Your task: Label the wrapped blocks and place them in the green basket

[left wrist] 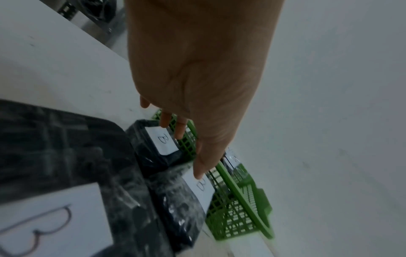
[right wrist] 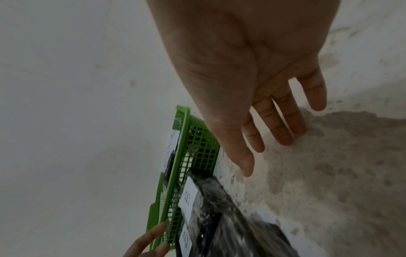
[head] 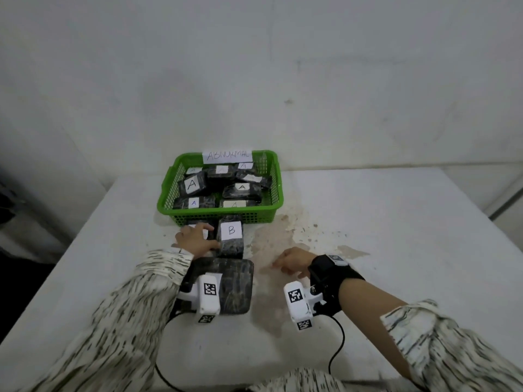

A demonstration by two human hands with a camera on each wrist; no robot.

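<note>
A green basket marked "ABNORMAL" holds several black wrapped blocks labelled A. Right in front of it stands a wrapped block labelled B. A second B block lies beside it, mostly hidden in the head view by my left hand. That hand hovers over it with loosely spread fingers, the thumb touching the first block's label. A larger wrapped B block lies under my left wrist. My right hand is flat over the table, empty.
The white table has a brownish worn patch to the right of the blocks. A white wall stands close behind the basket. Cables run from the wrist cameras toward the table's near edge.
</note>
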